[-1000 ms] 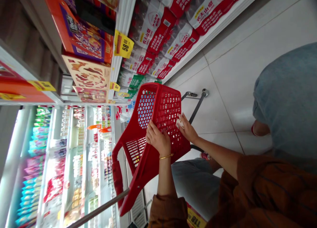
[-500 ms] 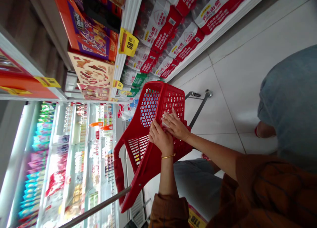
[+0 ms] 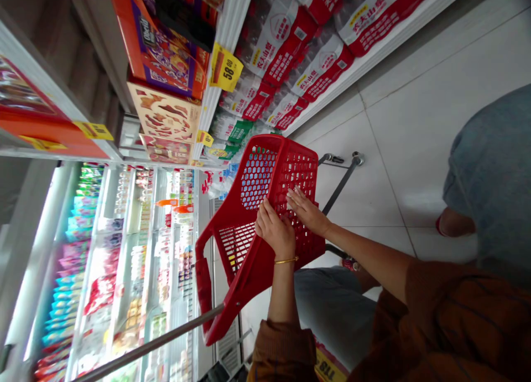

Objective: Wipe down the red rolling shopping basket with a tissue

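Note:
A red plastic shopping cart (image 3: 218, 230) with perforated sides fills the middle of the tilted view. My left hand (image 3: 277, 231), with a thin gold bracelet on its wrist, has its fingers bent over the cart's edge. Beside it, my right hand (image 3: 309, 211) lies on the perforated red panel (image 3: 296, 169), its fingers stretched out and nothing visible in them. A small gap separates the two hands. Part of the panel is hidden beneath my palms.
Water bottle packs (image 3: 277, 33) line the low shelf, alongside boxed goods (image 3: 166, 66) and a yellow price tag (image 3: 226, 66). A bright display of packaged goods (image 3: 112, 249) stands beyond. A grey metal bar (image 3: 153, 343) meets the cart. Jeans-clad legs (image 3: 493, 171) are over the floor tiles (image 3: 398, 144).
My right hand has drawn apart from the left, and its fingers now lie flatter on the panel. The left hand stays on the edge. The whole view has shifted slightly.

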Motion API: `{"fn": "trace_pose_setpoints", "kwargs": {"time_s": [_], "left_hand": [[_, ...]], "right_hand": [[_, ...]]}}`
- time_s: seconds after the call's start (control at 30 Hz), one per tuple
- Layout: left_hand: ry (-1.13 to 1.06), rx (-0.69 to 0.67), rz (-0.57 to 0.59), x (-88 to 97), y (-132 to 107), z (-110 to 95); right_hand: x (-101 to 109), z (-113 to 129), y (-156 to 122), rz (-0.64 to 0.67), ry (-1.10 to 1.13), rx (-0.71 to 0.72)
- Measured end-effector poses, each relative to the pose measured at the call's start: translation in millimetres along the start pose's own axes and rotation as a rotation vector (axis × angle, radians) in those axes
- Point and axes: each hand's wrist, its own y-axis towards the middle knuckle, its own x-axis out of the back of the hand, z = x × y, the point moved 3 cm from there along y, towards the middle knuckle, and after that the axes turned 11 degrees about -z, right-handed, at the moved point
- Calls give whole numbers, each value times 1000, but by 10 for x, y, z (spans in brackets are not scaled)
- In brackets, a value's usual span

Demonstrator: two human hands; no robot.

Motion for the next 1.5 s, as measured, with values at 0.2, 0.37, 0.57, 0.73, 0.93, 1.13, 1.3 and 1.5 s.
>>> {"fn": "trace_pose_setpoints", "kwargs": {"time_s": [0.2,0.37,0.57,0.73,0.93,1.13,1.3,1.5], "left_hand": [[-24,-21,-6,11,-37,47],[-51,-35,-30,20,-73,84],[-80,-50,-66,9,-119,116],[-82,-47,-51,20,-128,117],[-83,-18,-2,45,-114,103],[-86,-26,-11,42,-119,113],[-83,-39,-16,58,-130,113],[-78,-27,-6,57,-171,138]], "right_hand": [[108,38,-15,-67,-25,-29],[30,312,249,-54,26,90],[-83,493,509,-14,-16,216],[-48,419,540,36,-58,272],[16,348,615,99,-95,272],[86,379,676,100,-172,311],[176,339,789,63,-192,291],[317,212,1041,-22,-193,113]]}}
